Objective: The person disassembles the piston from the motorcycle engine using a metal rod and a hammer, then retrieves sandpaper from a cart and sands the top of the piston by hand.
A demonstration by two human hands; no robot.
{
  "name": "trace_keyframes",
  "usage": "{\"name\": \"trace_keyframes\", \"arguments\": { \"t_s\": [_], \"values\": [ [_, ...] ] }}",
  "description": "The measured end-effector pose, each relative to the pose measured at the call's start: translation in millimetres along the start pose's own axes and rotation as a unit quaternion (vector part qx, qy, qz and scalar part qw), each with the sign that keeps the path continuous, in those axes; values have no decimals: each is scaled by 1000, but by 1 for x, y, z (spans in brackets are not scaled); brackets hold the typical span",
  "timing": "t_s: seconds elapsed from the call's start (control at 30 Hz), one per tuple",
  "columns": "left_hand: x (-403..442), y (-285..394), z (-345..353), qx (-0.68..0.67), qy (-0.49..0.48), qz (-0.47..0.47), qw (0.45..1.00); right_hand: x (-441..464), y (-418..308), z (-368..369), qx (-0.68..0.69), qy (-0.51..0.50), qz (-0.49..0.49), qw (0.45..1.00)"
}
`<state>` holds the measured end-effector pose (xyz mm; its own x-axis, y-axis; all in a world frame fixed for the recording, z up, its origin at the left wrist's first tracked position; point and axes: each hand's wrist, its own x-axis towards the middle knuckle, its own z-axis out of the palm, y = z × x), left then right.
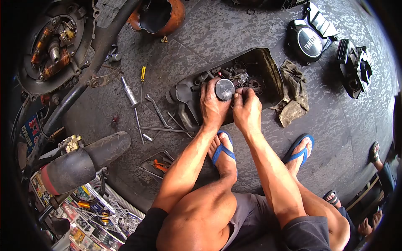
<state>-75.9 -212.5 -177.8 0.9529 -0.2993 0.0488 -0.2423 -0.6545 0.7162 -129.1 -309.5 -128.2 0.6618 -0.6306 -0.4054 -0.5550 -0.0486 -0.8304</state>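
Note:
A round engine piston (225,89) with a dark, worn top faces up between my hands. My left hand (212,106) is closed around its left side. At the piston's right edge, my right hand (247,109) is closed, thumb against fingers; whatever it pinches there is hidden. Both hands are over a black plastic tub (274,79), which lies on the floor and holds small metal engine parts (239,75). A toothed gear (254,85) shows inside it, just beyond my right fingers.
Left of the tub lie a spanner (157,109), a socket tool (130,93) and a yellow-handled screwdriver (143,74). A dirty rag (294,94) touches its right end. Engine covers (310,41) and a cylinder part (355,69) lie farther right. A motorcycle frame (79,83) stands left. Another person's foot (375,151) shows at right.

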Motion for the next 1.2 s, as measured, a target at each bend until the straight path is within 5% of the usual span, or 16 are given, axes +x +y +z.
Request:
{"name": "trace_keyframes", "arguments": {
  "t_s": [0.17,0.23,0.37,0.5,0.57,0.77,0.97,1.2],
  "values": [
    [-1,-1,-2,-53,-10,-33,998,-7,-1,2,-13,-45,-62,997],
    [-1,3,0,-5,-5,-8,1000,1,-1,2,19,7,40,999],
    [-1,1,-6,-38,-18,-9,999,-11,3,4,-26,-32,-109,993],
    [-1,4,-2,-11,-9,-10,1000,-3,3,6,-12,23,-2,1000],
    [-1,-3,-1,-33,-9,-4,999,-11,3,8,-35,-20,-117,992],
    [0,3,-3,-30,-14,8,999,18,7,1,-56,30,-43,997],
    [0,11,-5,-30,-10,1,999,42,6,-6,31,-66,53,996],
    [0,9,-4,-21,-25,7,999,37,-12,-6,-43,-91,-5,995]
  ]
}}
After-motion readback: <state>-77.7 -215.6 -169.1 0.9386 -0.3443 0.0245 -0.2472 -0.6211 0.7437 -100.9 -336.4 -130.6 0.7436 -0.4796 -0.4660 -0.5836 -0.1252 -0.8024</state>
